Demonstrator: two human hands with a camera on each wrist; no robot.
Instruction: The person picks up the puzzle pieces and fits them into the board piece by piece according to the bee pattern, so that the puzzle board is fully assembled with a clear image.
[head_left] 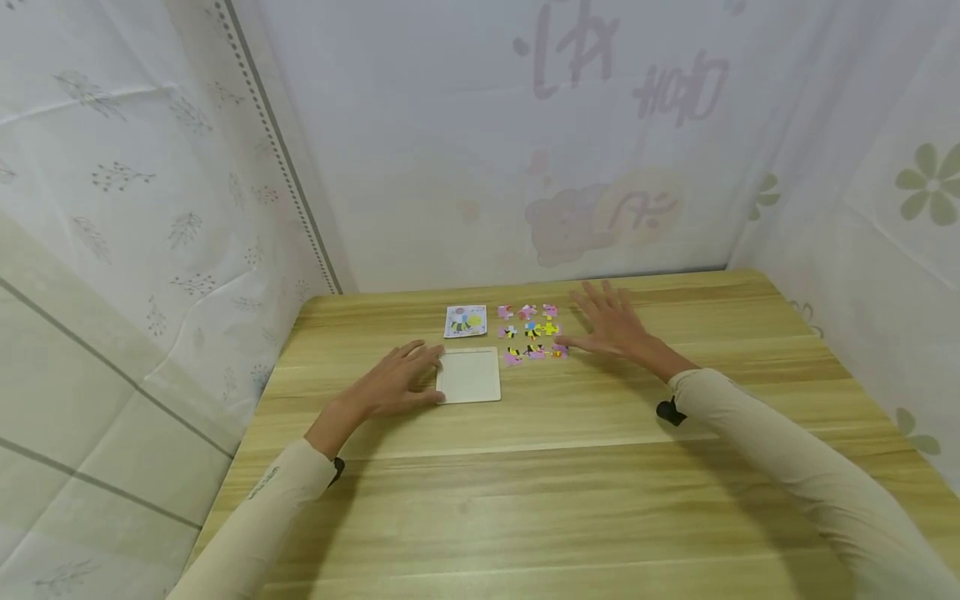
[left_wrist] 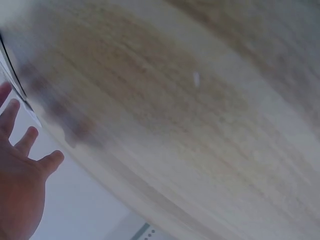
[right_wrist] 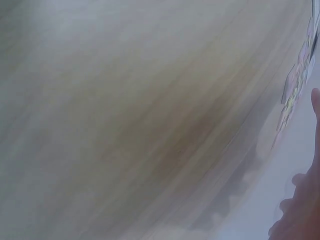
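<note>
A flat white puzzle tray with a raised rim lies on the table. My left hand is at its left side, thumb and fingertips right at the rim, fingers extended. Several pink, yellow and black jigsaw pieces lie in loose rows behind and right of the tray. Just right of them, my right hand hovers or rests with fingers spread, its thumb toward the pieces. A picture card showing a bee lies behind the tray. The left wrist view catches the left hand at its edge; the right wrist view, the right hand.
The wood-grain table runs back to a pale printed curtain. More patterned cloth hangs at the left and right sides. A small black device sits on the right wrist.
</note>
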